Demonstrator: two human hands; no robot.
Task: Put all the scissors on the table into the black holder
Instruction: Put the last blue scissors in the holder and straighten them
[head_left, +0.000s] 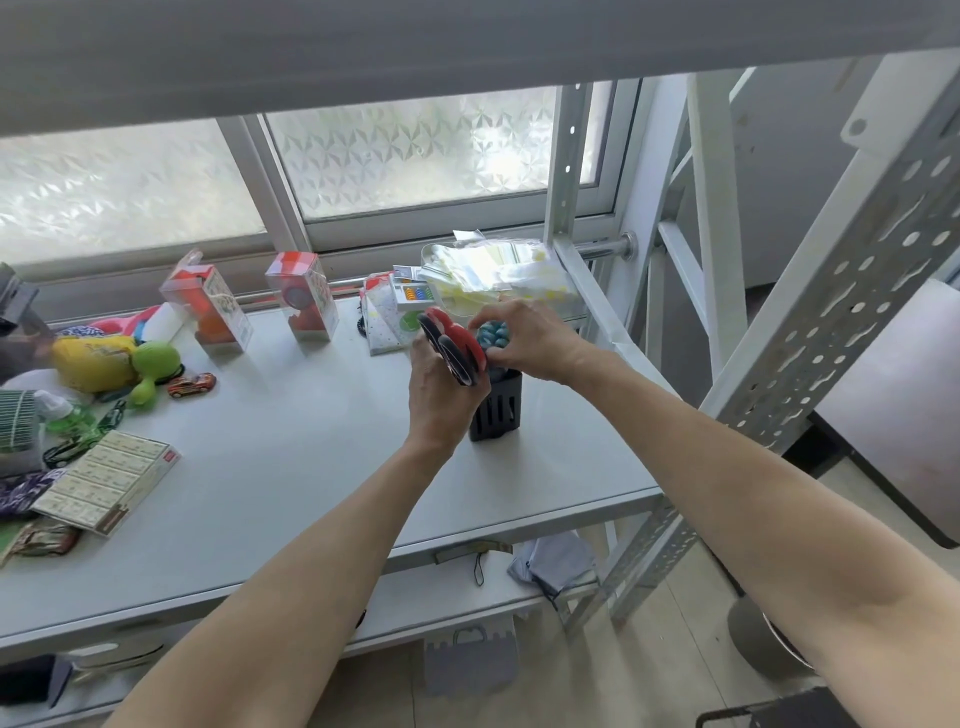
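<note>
A black slotted holder (496, 408) stands on the right part of the grey table (291, 441). My left hand (441, 400) is shut on scissors with red and black handles (452, 348), held just above and left of the holder's mouth; their blades are hidden. My right hand (524, 338) grips a blue-handled pair of scissors (492, 335) that stands at the holder's top. Another dark-handled pair of scissors (67, 449) seems to lie at the table's left, partly hidden among clutter.
At the left lie a yellow and green plush toy (119, 364), a toy car (191, 385), a flat carton (106, 488) and green items. Clear boxes (304, 296) line the back by the window. A clear bag-filled box (493, 275) and a shelf post (563, 182) stand behind the holder.
</note>
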